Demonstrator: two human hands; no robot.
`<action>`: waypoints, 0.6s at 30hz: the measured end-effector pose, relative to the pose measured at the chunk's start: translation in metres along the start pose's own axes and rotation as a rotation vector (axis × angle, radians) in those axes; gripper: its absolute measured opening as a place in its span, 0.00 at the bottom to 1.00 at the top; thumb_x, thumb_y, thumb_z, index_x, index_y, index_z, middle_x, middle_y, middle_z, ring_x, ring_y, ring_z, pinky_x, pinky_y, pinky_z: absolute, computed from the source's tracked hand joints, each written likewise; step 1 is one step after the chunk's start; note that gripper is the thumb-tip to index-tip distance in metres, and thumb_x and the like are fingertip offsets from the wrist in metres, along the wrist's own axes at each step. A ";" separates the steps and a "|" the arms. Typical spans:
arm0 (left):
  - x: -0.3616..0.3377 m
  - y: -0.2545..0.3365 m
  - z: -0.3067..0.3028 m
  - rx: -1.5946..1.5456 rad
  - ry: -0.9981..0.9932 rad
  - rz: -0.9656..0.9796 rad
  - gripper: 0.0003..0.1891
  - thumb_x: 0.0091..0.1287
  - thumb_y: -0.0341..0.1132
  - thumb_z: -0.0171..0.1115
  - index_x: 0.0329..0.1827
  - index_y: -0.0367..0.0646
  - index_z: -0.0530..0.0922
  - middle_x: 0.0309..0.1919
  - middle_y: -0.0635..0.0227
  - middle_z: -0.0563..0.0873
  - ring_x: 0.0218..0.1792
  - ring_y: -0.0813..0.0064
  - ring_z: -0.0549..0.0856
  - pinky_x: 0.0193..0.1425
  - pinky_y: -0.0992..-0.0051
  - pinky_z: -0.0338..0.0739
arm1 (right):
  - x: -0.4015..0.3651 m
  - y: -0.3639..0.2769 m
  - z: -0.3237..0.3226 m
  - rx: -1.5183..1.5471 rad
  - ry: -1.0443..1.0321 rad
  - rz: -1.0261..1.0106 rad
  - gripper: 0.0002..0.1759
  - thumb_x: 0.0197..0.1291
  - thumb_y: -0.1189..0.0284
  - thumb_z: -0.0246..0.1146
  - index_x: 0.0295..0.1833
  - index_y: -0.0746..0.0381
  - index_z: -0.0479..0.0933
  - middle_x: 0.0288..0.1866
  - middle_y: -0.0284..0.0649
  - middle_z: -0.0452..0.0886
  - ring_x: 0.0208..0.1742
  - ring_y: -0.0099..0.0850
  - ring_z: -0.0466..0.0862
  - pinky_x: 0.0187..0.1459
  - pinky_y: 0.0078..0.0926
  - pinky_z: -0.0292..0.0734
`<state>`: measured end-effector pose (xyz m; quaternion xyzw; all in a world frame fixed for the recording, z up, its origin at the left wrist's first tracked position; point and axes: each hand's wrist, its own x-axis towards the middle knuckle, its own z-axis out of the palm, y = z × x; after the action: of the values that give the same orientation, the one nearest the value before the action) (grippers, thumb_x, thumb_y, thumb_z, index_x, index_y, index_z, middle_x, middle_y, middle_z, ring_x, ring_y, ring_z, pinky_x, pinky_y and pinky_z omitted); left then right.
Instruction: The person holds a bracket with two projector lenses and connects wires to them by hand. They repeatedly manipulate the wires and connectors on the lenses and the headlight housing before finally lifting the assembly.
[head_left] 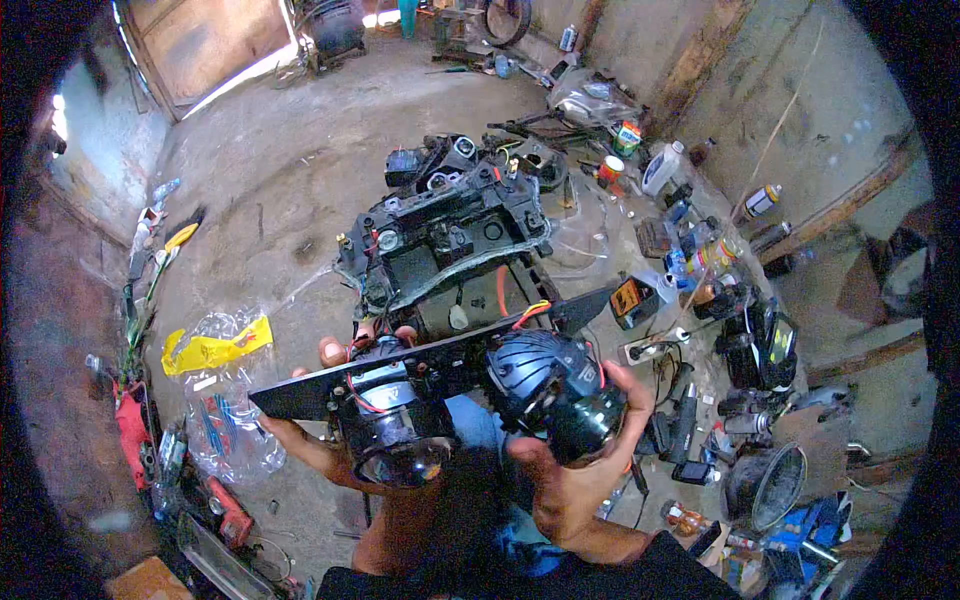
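Observation:
A long black panel (300, 392) is held up in front of me, tilted with its right end higher. Two round projector headlight units with glass lenses sit on it: the left projector (392, 410) and the right projector (545, 375), with red and yellow wires. My left hand (318, 452) is closed around the panel's left part, with fingertips showing behind it. My right hand (585, 495) wraps the right projector from below and the right side. Just beyond, an opened black headlight housing (460, 235) lies on the floor.
A clear plastic bag with a yellow strip (225, 345) lies at left. Bottles, tools and a power strip (655, 345) clutter the right side, near a round metal pot (765, 485). A white jug (662, 168) stands by the right wall.

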<state>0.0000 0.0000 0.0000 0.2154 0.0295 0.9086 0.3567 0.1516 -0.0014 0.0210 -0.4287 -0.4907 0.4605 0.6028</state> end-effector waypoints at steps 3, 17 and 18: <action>-0.003 0.003 0.006 -0.007 0.081 -0.002 0.40 0.80 0.75 0.36 0.62 0.56 0.88 0.62 0.65 0.87 0.70 0.50 0.75 0.79 0.35 0.68 | -0.001 0.002 0.002 -0.108 0.044 -0.104 0.68 0.38 0.54 0.92 0.80 0.60 0.58 0.73 0.39 0.68 0.71 0.34 0.74 0.70 0.31 0.73; -0.004 0.006 0.012 0.285 0.225 -0.145 0.35 0.79 0.73 0.43 0.61 0.58 0.87 0.60 0.64 0.85 0.69 0.51 0.75 0.75 0.35 0.74 | 0.016 0.021 0.004 -0.333 0.030 -0.467 0.68 0.30 0.50 0.92 0.74 0.62 0.60 0.72 0.52 0.72 0.75 0.48 0.73 0.79 0.49 0.64; -0.005 0.004 0.010 0.215 0.238 -0.107 0.34 0.79 0.73 0.44 0.61 0.58 0.88 0.60 0.64 0.85 0.69 0.51 0.75 0.75 0.35 0.75 | 0.017 0.020 0.004 -0.359 0.027 -0.487 0.68 0.30 0.50 0.92 0.74 0.62 0.60 0.72 0.51 0.72 0.75 0.48 0.72 0.79 0.49 0.64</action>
<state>0.0046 -0.0073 0.0087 0.1415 0.1801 0.8990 0.3732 0.1464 0.0199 0.0061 -0.4043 -0.6447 0.2027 0.6162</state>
